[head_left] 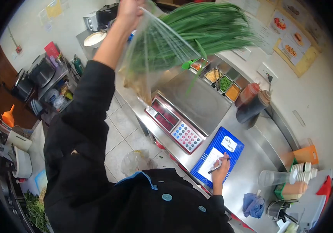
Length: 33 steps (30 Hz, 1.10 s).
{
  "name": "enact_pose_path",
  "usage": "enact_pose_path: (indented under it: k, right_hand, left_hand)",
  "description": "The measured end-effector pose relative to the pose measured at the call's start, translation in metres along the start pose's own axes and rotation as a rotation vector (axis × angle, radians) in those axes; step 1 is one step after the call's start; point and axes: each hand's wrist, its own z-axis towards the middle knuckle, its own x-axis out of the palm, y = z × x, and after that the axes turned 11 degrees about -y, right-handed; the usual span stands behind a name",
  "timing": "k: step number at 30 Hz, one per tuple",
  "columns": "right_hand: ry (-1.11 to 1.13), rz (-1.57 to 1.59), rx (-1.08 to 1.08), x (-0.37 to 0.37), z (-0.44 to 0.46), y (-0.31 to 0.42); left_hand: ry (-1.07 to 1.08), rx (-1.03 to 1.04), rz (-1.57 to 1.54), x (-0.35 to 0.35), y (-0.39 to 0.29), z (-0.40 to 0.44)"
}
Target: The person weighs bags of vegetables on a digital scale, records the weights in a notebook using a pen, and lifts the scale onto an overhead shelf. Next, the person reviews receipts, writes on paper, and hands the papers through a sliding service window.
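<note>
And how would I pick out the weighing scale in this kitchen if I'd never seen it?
Start with the long steel counter running along the wall. On it, next to the blue notebook under the right hand, sits the scale, a broad flat metal plate with a red-edged panel. Unlike its neighbours, it has a keypad of round coloured buttons.

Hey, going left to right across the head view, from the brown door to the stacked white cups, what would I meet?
Brown door, left hand, scale keypad, right hand, dark sauce bottle, stacked white cups.
</note>
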Motion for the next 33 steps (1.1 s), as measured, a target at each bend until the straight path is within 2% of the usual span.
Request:
enact_pose_path:
  k: [1, 4, 5, 7, 8, 9, 11, 13, 17, 19, 22, 24, 25, 26, 28, 29, 33]
  right_hand:
    - [0.006, -0.006, 0.002, 0.0, 0.0, 0.0]
    - [0.004, -0.01, 0.022, 0.0, 0.002, 0.0]
    - [-0.001, 0.002, 0.022, 0.0, 0.001, -0.001]
    - [-0.012, -0.005, 0.017, -0.001, 0.001, 0.002]
    - [-0.017, -0.011, 0.027, -0.002, 0.001, 0.003]
    - [-0.03, 0.041, 0.089, -0.003, 0.001, 0.004]
    - [-0.049, 0.087, 0.161, -0.004, 0.001, 0.006]
    - [-0.125, 0.072, 0.12, -0.008, -0.001, 0.008]
    - [-0.269, 0.178, 0.244, -0.019, -0.012, 0.016]
    - [-0.275, 0.195, 0.28, -0.029, -0.021, 0.027]
    - [-0.274, 0.166, 0.293, -0.036, -0.035, 0.03]
    - [-0.261, 0.186, 0.294, -0.039, -0.042, 0.033]
    - [-0.258, 0.181, 0.301, -0.042, -0.045, 0.034]
    - [-0.252, 0.184, 0.291, -0.045, -0.042, 0.04]
    - [-0.242, 0.183, 0.29, -0.047, -0.04, 0.047]
    - [-0.247, 0.189, 0.304, -0.048, -0.038, 0.048]
    - [-0.277, 0.208, 0.362, -0.054, -0.033, 0.053]
  left_hand:
    - [-0.01, -0.012, 0.07, 0.019, 0.015, 0.001]
    - [0.169, -0.037, 0.037, 0.063, 0.071, 0.003]
    - [0.246, -0.079, 0.119, 0.073, 0.088, 0.005]
    - [0.225, -0.241, 0.059, 0.113, 0.082, -0.037]
    - [0.251, -0.153, 0.139, 0.127, 0.1, -0.045]
    - [0.284, -0.318, 0.049, 0.138, 0.114, -0.055]
    - [0.335, -0.3, 0.147, 0.167, 0.136, -0.086]
    - [0.373, -0.338, 0.152, 0.18, 0.16, -0.108]
    - [0.259, -0.199, 0.173, 0.2, 0.209, -0.143]
    - [0.197, -0.137, 0.153, 0.199, 0.212, -0.155]
    - [0.203, -0.031, 0.318, 0.191, 0.199, -0.171]
    - [0.336, 0.11, 0.563, 0.18, 0.19, -0.181]
    - [0.421, 0.192, 0.591, 0.174, 0.19, -0.181]
    - [0.427, 0.182, 0.591, 0.169, 0.191, -0.182]
    - [0.675, 0.31, 0.833, 0.161, 0.191, -0.183]
    - [0.771, 0.297, 0.947, 0.159, 0.189, -0.182]
    - [0.837, 0.308, 1.131, 0.144, 0.142, -0.183]
